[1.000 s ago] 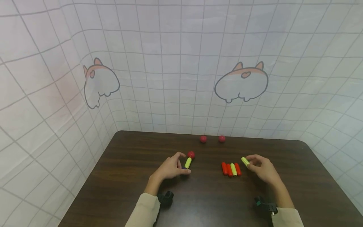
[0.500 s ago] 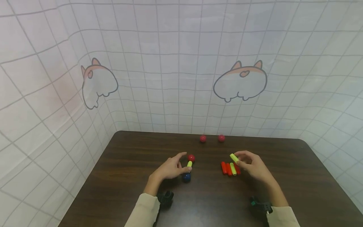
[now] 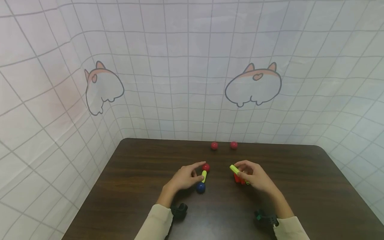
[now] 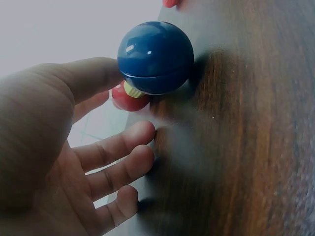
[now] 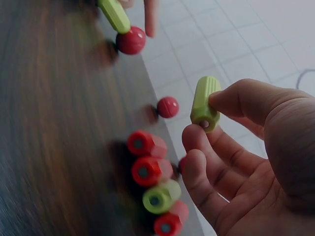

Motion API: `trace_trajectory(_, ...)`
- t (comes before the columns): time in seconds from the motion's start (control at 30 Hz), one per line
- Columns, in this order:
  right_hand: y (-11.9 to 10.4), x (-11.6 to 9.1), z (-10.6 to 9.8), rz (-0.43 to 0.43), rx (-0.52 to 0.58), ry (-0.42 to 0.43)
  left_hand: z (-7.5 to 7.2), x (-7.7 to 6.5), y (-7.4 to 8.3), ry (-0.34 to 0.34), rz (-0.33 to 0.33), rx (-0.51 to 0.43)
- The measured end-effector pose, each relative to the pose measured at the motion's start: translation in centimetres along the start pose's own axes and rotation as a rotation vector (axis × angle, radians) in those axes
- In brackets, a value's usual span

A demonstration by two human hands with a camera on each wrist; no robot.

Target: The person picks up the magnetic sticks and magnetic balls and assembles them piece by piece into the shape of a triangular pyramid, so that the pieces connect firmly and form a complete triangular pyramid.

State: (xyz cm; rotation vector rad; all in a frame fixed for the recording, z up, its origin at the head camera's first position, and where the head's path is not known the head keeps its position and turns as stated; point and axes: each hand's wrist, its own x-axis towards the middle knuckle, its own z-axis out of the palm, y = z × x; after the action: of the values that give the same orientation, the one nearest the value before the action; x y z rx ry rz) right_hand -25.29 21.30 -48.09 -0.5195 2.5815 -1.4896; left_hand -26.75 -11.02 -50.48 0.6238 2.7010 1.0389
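My left hand [image 3: 184,177] reaches over a joined piece on the table: a yellow-green magnetic stick [image 3: 204,176] between a red ball [image 3: 206,167] and a dark blue ball [image 3: 201,187]. Its index fingertip is right at the red ball, the thumb at the stick close to the blue ball; the other fingers are loosely bent, as the left wrist view shows. My right hand [image 3: 255,174] pinches another yellow-green stick [image 5: 204,103] between thumb and fingers, raised above the table. A small metal disc shows in that stick's end.
Under my right hand lies a side-by-side row of red sticks [image 5: 151,171] and one yellow-green stick [image 5: 161,196], partly hidden in the head view. Two red balls [image 3: 214,145] sit near the back edge of the dark wooden table [image 3: 144,166], before a gridded white curtain [image 3: 180,83].
My right hand has carried its stick leftward, over the row of sticks. The left hand has shifted right, and the joined piece has moved slightly right with it, uncovering the blue ball.
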Motion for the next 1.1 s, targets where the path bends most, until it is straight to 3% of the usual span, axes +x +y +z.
trace_trajectory(0.4,-0.6,0.9,4.1,0.007,-0.072,-0.024,-0.2,-0.3,0.2,-0.026,-0.026,-0.035)
trace_trajectory(0.7,-1.2,1.6,6.3,0.057,-0.053,-0.025,-0.3,-0.4,0.2,-0.031,-0.029,-0.053)
trace_trajectory(1.1,-1.5,3.4,8.9,0.138,-0.042,0.044,-0.3,-0.4,0.2,-0.032,-0.029,-0.072)
